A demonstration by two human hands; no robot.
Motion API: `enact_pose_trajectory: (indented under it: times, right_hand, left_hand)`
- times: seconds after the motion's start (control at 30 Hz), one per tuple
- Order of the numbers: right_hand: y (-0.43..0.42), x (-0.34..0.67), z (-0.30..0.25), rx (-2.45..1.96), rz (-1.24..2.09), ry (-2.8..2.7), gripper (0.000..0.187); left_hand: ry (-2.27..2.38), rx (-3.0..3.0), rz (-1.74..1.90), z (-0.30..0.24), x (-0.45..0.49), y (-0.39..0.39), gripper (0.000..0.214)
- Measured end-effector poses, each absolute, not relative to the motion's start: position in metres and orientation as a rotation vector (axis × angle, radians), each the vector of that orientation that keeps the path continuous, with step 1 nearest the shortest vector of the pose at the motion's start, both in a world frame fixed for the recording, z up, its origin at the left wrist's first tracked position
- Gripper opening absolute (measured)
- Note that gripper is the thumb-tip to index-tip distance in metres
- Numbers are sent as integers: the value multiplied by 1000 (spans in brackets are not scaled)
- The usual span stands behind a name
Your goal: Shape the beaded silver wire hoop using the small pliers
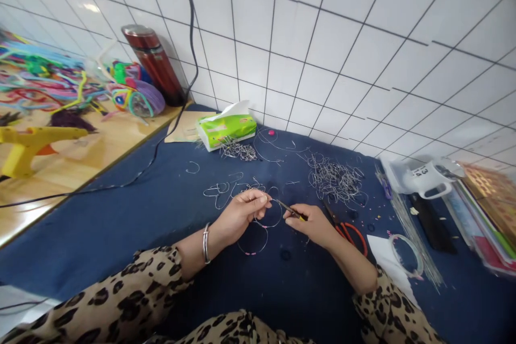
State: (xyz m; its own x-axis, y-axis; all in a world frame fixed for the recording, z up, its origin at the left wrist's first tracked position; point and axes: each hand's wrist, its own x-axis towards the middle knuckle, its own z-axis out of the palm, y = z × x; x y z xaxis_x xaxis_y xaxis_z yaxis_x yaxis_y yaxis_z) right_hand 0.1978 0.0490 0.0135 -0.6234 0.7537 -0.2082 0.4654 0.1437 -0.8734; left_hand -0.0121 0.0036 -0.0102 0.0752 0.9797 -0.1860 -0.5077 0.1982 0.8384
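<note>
Person at desk [314,295] covered in dark blue cloth. Left hand [242,212] pinching thin wire loop [265,226] between thumb and fingers, loop hanging over desk middle, pink beads on it. Right hand [310,221] wrapped round pliers [289,208], tips meeting wire near left fingertips; too fine from here to tell whether jaws bite. Step looks like bending or closing wire end; next move seems to call for steady pinch, small careful squeeze. Tangled wire heap [336,177] beyond right hand, orange-handled scissors [355,236] beside right wrist.

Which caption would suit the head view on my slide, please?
Left hand pinches thin wire while right hand grips pliers over a dark blue surface.
</note>
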Motion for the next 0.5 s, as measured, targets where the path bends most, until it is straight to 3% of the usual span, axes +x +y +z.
enact_pose_trajectory:
  times: [0.3, 0.5]
  right_hand:
    - [46, 195, 8, -1173, 1344, -2185, 19]
    - [47, 198, 7, -1181, 1428, -2169, 22]
  left_hand:
    - [911, 674, 1304, -10, -12, 1, 14]
    - [986, 704, 1317, -11, -9, 1, 16]
